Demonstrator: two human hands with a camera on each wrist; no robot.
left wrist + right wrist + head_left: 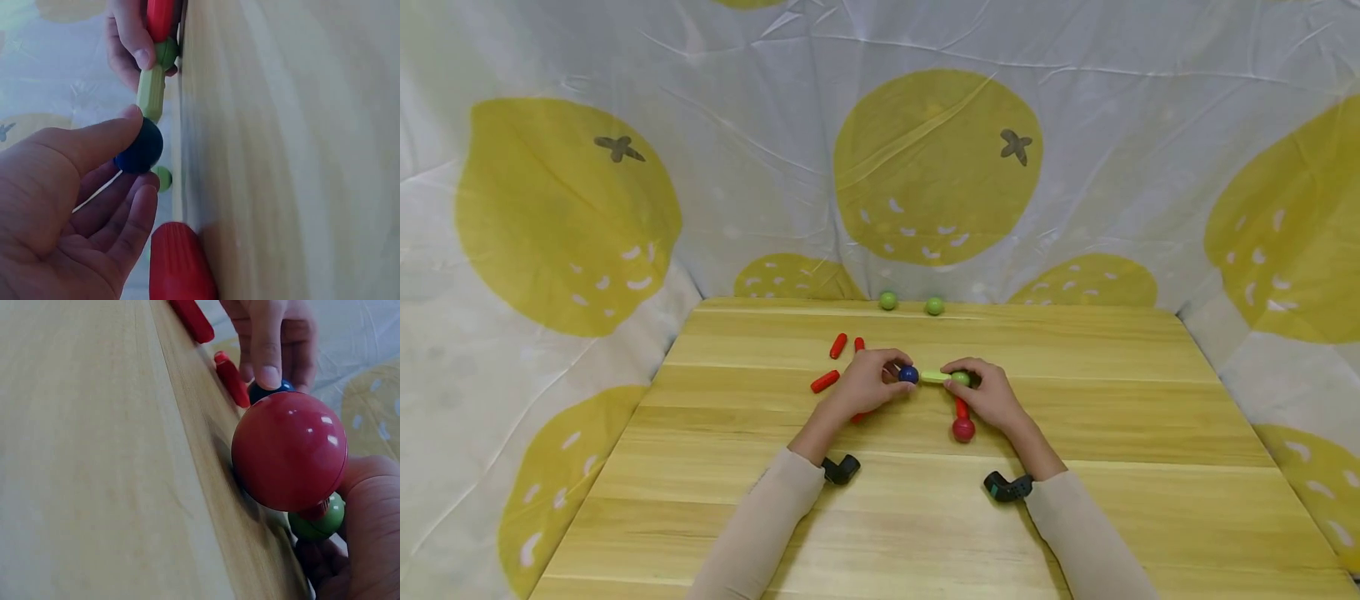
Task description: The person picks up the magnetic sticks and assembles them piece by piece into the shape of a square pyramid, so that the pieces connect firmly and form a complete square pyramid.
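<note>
My left hand pinches a dark blue ball between thumb and fingers. My right hand grips a green ball from the right side. From that green ball a pale yellow-green rod points left toward the blue ball, its end right at the blue ball in the left wrist view. A red rod also runs from the green ball toward me and ends in a larger red ball. The right wrist view shows this red ball close up, hiding the pale rod.
Loose red rods lie around my left hand, one partly under it. Two green balls sit at the table's far edge. The wooden table meets a lemon-print cloth behind. A black wrist camera sits on each wrist.
</note>
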